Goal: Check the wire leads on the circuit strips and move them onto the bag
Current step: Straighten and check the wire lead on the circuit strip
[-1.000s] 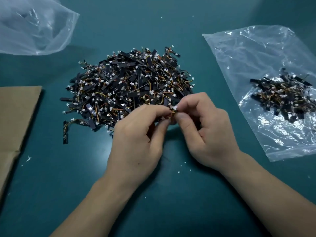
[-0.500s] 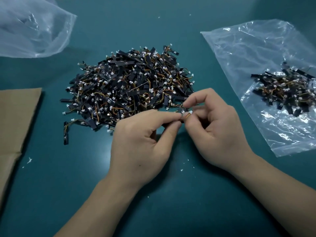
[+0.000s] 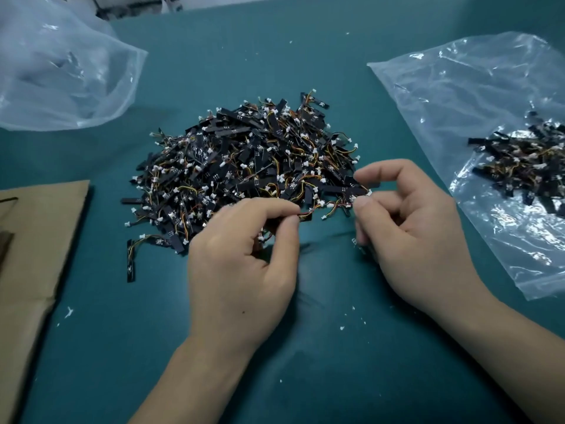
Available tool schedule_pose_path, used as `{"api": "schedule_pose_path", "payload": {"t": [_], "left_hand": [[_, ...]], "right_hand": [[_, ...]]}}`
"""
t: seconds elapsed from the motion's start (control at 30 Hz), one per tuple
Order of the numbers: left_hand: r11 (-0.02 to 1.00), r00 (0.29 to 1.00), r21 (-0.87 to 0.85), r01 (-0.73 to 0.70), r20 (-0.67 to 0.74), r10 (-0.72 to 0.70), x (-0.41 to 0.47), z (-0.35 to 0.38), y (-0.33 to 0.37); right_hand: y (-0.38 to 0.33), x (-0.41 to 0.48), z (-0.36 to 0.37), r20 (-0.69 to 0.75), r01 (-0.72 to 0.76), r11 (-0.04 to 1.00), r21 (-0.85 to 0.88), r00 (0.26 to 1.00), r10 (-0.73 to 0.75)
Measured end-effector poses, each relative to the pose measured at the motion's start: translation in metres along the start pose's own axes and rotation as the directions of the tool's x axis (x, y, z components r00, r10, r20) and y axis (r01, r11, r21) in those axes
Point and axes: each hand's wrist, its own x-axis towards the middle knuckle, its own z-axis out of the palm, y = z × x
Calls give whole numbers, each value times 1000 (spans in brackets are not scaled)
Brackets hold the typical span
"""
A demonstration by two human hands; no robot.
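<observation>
A big heap of black circuit strips (image 3: 244,160) with orange and yellow wire leads and white plugs lies on the teal table. Just in front of the heap, my left hand (image 3: 244,258) and my right hand (image 3: 409,234) each pinch one end of a single circuit strip's wire lead (image 3: 328,206), stretched between them. Further strip parts show under my left fingers. At the right lies a flat clear plastic bag (image 3: 452,96) with a small pile of strips (image 3: 526,163) on it.
A crumpled clear bag (image 3: 61,71) sits at the back left. Brown cardboard (image 3: 33,246) lies along the left edge. One loose strip (image 3: 131,258) lies left of my left hand. Small white flecks dot the teal table (image 3: 321,362).
My hands have drawn apart, the right one moving right, and the wire lead is now stretched between them. The view has shifted a little.
</observation>
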Motion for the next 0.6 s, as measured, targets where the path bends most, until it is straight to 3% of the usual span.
{"api": "schedule_pose_path", "payload": {"t": [0.17,0.43,0.5,0.6], "left_hand": [[981,998,190,26,59,-38,1,2,-7],[930,987,335,151,-3,-159,1,4,-3],[947,991,292,133,-65,-119,1,3,1],[997,988,61,-49,-141,57,0,1,3]], "right_hand": [[0,6,5,43,7,1000,-30,999,-5],[0,7,5,21,36,999,-17,999,-36],[0,6,5,36,49,999,1,998,-49],[0,5,5,78,61,998,27,995,-62]]}}
